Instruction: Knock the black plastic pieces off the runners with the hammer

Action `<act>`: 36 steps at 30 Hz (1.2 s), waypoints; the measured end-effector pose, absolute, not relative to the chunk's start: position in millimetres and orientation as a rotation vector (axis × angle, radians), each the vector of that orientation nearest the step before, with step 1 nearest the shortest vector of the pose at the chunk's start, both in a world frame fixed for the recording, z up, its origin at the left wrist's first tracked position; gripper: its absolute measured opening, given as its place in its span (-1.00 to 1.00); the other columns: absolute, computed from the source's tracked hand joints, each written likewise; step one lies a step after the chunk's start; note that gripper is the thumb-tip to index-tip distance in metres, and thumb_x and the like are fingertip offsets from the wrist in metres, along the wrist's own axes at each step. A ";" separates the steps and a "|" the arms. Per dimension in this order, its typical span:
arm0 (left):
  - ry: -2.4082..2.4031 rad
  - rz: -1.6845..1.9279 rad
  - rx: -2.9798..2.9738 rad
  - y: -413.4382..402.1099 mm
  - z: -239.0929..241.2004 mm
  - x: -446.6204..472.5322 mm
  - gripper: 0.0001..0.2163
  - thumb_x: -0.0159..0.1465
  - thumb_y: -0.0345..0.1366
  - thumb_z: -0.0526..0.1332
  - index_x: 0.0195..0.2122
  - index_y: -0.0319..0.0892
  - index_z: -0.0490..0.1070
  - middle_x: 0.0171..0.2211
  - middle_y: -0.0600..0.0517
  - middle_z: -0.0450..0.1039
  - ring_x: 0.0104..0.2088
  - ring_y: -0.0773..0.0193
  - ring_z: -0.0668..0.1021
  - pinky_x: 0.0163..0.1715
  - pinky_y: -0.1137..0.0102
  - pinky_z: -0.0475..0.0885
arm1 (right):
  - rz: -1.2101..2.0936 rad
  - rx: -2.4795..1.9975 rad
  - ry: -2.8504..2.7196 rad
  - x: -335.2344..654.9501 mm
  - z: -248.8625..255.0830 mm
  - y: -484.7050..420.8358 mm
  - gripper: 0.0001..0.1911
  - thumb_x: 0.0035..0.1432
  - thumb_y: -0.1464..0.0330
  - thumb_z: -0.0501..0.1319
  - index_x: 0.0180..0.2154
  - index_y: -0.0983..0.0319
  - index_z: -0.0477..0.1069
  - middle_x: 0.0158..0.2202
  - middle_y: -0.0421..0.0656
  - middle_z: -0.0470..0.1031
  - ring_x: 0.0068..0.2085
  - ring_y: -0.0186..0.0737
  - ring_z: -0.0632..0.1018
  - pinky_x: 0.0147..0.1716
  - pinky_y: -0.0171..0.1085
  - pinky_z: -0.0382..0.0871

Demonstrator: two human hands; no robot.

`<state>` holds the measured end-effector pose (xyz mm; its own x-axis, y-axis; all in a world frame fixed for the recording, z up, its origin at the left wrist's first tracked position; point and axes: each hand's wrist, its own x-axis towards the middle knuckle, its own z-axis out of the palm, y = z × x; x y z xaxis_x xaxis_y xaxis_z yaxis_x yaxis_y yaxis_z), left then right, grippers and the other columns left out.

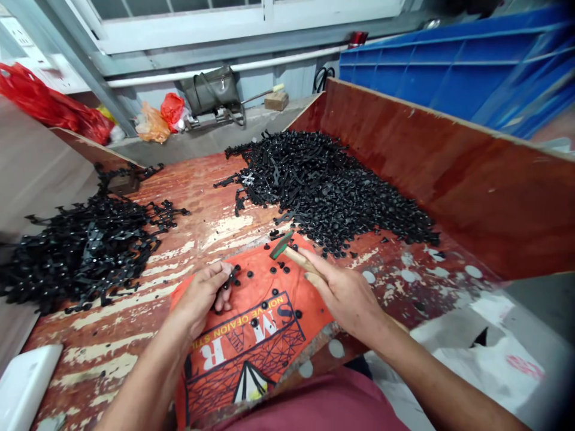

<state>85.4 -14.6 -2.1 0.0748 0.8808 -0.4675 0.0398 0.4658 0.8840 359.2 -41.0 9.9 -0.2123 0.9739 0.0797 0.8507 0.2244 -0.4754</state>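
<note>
My right hand is closed around the wooden handle of a small hammer with a green head, held above an orange printed cloth. To its left, my left hand pinches a small black part with round knobs; the fingers hide some of it. Several loose black round pieces lie scattered on the cloth between and below my hands. Behind the hammer rises a large heap of small black parts.
Another pile of linked black parts sits at the left on the worn red board. A reddish wooden wall bounds the right side, with a blue crate behind it. A white box lies at the near left.
</note>
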 end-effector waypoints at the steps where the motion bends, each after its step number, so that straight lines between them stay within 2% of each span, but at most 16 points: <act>1: 1.370 0.774 0.918 -14.8 -2.5 87.4 -0.70 0.14 -0.04 0.28 -0.34 -0.16 0.29 -0.75 0.25 0.26 -0.80 0.49 0.23 -0.69 0.56 0.27 | 0.466 -1.690 -2.154 358.2 8.6 -41.6 -0.51 0.41 0.34 0.03 0.32 -0.01 0.16 -0.01 -0.17 0.61 -0.18 -0.13 0.65 -0.22 -0.16 0.54; 5: 1.438 0.698 1.036 -14.0 -8.1 96.9 -0.67 0.14 0.03 0.24 -0.33 -0.15 0.28 -0.77 0.24 0.26 -0.79 0.45 0.27 -0.75 0.58 0.17 | 0.465 -1.641 -2.210 353.7 7.9 -41.3 -0.52 0.42 0.34 0.03 0.30 -0.05 0.17 -0.05 -0.19 0.62 -0.21 -0.18 0.66 -0.23 -0.19 0.54; 10: 1.497 0.638 1.116 -11.7 -18.3 98.6 -0.64 0.16 0.10 0.19 -0.34 -0.12 0.28 -0.76 0.23 0.26 -0.79 0.44 0.28 -0.76 0.57 0.17 | 0.416 -1.639 -2.247 350.8 6.8 -41.0 -0.54 0.41 0.32 0.04 0.28 -0.05 0.22 -0.20 -0.21 0.67 -0.31 -0.22 0.66 -0.30 -0.24 0.54; 17: 1.522 0.623 1.175 -13.1 -27.5 94.1 -0.71 0.24 0.03 0.14 -0.34 -0.11 0.29 -0.75 0.23 0.24 -0.78 0.42 0.27 -0.76 0.57 0.13 | 0.486 -1.696 -2.254 348.7 1.3 -40.2 -0.54 0.41 0.33 0.03 0.29 0.01 0.22 -0.18 -0.19 0.66 -0.26 -0.15 0.66 -0.30 -0.20 0.51; 22: 1.594 0.631 1.225 -14.4 -28.5 93.1 -0.73 0.24 0.00 0.16 -0.35 -0.10 0.35 -0.77 0.23 0.24 -0.79 0.40 0.26 -0.74 0.53 0.09 | 0.391 -1.629 -2.263 346.3 6.8 -39.0 -0.55 0.41 0.31 0.03 0.29 0.06 0.22 -0.21 -0.20 0.66 -0.28 -0.17 0.65 -0.33 -0.23 0.49; 27: 1.630 0.641 1.238 -15.1 -25.8 94.2 -0.77 0.24 -0.04 0.16 -0.32 -0.09 0.38 -0.78 0.23 0.23 -0.78 0.38 0.24 -0.72 0.50 0.08 | 0.333 -1.402 -2.218 337.5 28.0 -45.1 -0.49 0.43 0.34 -0.04 0.36 0.06 0.10 -0.03 -0.16 0.60 -0.16 -0.21 0.62 -0.15 -0.25 0.48; 29: 1.632 0.646 1.252 -15.0 -24.3 94.5 -0.80 0.24 -0.07 0.17 -0.30 -0.08 0.38 -0.77 0.23 0.25 -0.77 0.37 0.26 -0.70 0.50 0.09 | 0.296 -1.362 -2.226 331.3 27.6 -45.9 -0.46 0.42 0.35 -0.05 0.38 0.06 0.04 -0.06 -0.13 0.60 -0.17 -0.19 0.60 -0.12 -0.23 0.47; 33: 1.638 0.647 1.291 -14.4 -22.0 94.7 -0.85 0.24 -0.12 0.18 -0.31 -0.08 0.35 -0.75 0.23 0.27 -0.74 0.35 0.29 -0.68 0.49 0.11 | 0.230 -1.448 -2.451 319.5 11.6 -39.7 -0.40 0.36 0.42 0.04 0.37 -0.01 0.06 -0.30 -0.19 0.59 -0.32 -0.19 0.59 -0.35 -0.28 0.42; 36: 1.631 0.650 1.335 -14.4 -22.5 94.3 -0.86 0.24 -0.14 0.17 -0.32 -0.07 0.34 -0.74 0.22 0.28 -0.72 0.34 0.30 -0.66 0.49 0.12 | 0.228 -1.440 -2.485 318.5 8.9 -35.6 -0.40 0.36 0.41 0.05 0.36 -0.02 0.07 -0.29 -0.22 0.58 -0.32 -0.22 0.58 -0.37 -0.31 0.38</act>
<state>94.3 -14.4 -22.5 -0.0098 0.9502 -0.3116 0.4757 0.2785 0.8343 318.5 -35.6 8.9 -0.4753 0.8679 0.1444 0.8271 0.4967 -0.2630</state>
